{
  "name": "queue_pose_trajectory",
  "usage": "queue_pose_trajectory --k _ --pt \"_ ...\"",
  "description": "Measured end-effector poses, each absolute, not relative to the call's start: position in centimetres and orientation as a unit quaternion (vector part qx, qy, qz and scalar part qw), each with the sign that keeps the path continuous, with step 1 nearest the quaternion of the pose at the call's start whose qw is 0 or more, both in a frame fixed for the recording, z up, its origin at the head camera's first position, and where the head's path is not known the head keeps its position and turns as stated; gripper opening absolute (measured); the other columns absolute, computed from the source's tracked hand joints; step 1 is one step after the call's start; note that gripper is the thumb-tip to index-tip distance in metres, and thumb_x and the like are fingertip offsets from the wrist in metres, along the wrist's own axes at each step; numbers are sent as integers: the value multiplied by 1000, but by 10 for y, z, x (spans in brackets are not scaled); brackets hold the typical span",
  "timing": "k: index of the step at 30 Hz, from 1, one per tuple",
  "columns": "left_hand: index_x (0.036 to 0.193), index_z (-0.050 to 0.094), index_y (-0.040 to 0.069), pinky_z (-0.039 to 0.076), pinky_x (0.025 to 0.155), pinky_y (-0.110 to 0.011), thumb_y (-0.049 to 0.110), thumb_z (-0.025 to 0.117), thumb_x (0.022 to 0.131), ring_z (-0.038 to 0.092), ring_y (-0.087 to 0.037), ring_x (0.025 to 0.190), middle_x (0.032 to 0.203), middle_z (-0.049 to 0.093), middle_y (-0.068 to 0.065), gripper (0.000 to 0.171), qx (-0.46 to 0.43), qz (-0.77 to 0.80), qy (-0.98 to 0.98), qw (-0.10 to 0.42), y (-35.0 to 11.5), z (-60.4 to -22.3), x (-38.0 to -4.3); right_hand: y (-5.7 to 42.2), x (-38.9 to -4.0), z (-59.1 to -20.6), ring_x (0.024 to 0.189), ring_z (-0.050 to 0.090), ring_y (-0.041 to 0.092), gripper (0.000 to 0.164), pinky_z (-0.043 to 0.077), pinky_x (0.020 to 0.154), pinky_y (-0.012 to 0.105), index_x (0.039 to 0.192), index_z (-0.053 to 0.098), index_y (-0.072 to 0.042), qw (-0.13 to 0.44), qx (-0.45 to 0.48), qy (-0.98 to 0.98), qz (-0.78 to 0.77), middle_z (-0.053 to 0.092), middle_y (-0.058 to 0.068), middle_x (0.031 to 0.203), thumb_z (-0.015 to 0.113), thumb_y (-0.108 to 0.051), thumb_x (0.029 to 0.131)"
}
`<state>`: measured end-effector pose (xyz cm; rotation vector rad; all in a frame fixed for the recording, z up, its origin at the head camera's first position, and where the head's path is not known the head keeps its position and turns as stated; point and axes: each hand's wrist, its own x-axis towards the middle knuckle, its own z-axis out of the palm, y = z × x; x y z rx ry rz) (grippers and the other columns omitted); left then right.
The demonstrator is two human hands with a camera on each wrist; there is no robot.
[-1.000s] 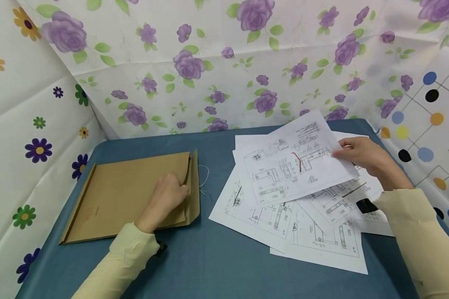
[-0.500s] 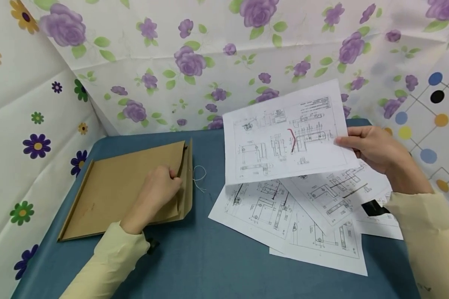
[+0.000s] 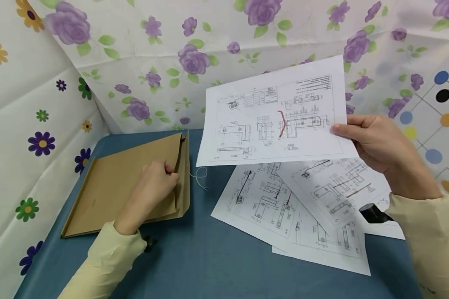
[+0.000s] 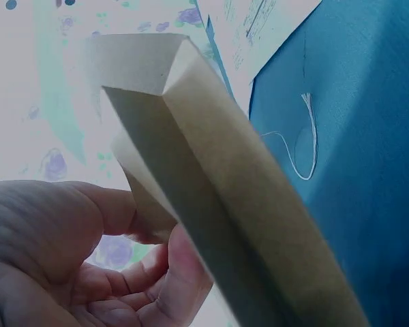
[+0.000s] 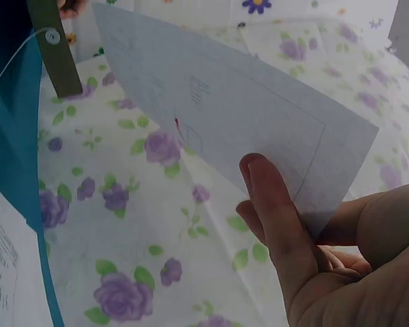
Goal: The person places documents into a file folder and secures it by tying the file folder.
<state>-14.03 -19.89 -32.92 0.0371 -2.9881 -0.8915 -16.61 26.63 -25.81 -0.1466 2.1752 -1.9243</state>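
Observation:
A brown kraft document envelope (image 3: 108, 178) lies at the left of the table, its right-hand side lifted and gaping. My left hand (image 3: 153, 182) pinches the upper panel near that mouth; the left wrist view shows thumb and fingers on the panel's edge, beside the folded flap (image 4: 252, 184). A white string (image 3: 200, 178) trails from the flap. My right hand (image 3: 381, 145) holds a printed drawing sheet (image 3: 262, 120) by its right edge, thumb on top and fingers beneath. A red mark crosses the sheet, which hangs in the air, tilted, between the envelope and other papers.
Several more drawing sheets (image 3: 262, 211) overlap on the right half of the blue-covered table (image 3: 209, 265). Flower-printed cloth (image 3: 134, 62) rises behind the table, and patterned cloth stands at both sides.
The right hand has raised the sheet off the pile and carried it leftward. The left hand has shifted slightly left and up, and the envelope's mouth side has lifted a little.

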Motion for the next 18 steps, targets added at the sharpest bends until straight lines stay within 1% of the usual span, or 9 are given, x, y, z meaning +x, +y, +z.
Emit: queue_pose_trajectory --k 3,6,8,11,12,13,15,17,18 --pt "74 46 8 30 54 -32 3 58 87 42 -20 61 68 39 -3 18 20 -285 -958 11 -200 -328 -138 250 -158 -253 89 77 25 24 61 68 37 123 76 -13 82 -64 732 -674 76 4 114 68 -19 101" --pt "78 50 7 34 55 -32 5 58 88 47 -22 65 71 44 -5 13 25 -282 -959 4 -201 -328 -137 232 -150 -251 85 77 23 28 61 65 35 122 75 -6 38 -68 739 -669 77 5 110 70 -20 99" --pt "80 52 6 35 56 -33 6 58 87 49 -24 68 74 47 -6 9 28 -276 -961 -1 -201 -328 -136 222 -145 -251 78 75 18 31 60 63 31 122 74 -2 3 -70 766 -639 78 2 105 70 -23 99" --pt "84 55 4 37 58 -33 6 58 87 52 -25 72 78 52 -8 5 35 -267 -963 -7 -199 -330 -136 207 -140 -254 72 70 13 34 57 61 26 124 73 -1 -51 -75 814 -574 78 -3 100 68 -25 101" --pt "86 56 4 39 59 -33 7 58 88 53 -25 73 81 54 -9 4 34 -266 -963 -10 -198 -331 -137 203 -139 -256 68 68 12 34 54 56 25 125 73 -1 -65 -76 827 -554 78 -3 99 68 -26 101" --pt "88 57 3 38 60 -33 7 58 88 53 -26 73 82 54 -10 4 34 -268 -963 -15 -197 -333 -137 199 -137 -258 61 64 11 34 49 51 24 125 73 -2 -79 -78 836 -537 78 -2 98 67 -25 101" --pt "90 58 2 39 60 -32 8 59 89 53 -26 73 84 57 -11 6 31 -272 -961 -20 -195 -336 -138 190 -135 -264 53 59 11 31 42 43 24 125 73 -3 -90 -87 843 -524 78 3 99 67 -23 101" --pt "93 58 1 40 60 -31 7 60 90 54 -25 73 88 58 -12 7 29 -277 -960 -24 -194 -339 -139 181 -133 -270 44 47 11 30 30 38 26 125 73 -2 -96 -99 849 -510 78 9 99 67 -21 101" --pt "93 58 1 39 60 -31 7 60 90 54 -25 73 88 59 -12 7 31 -282 -958 -26 -194 -340 -139 177 -132 -274 41 42 11 30 26 36 27 125 73 -2 -95 -107 851 -506 78 12 99 67 -20 101"
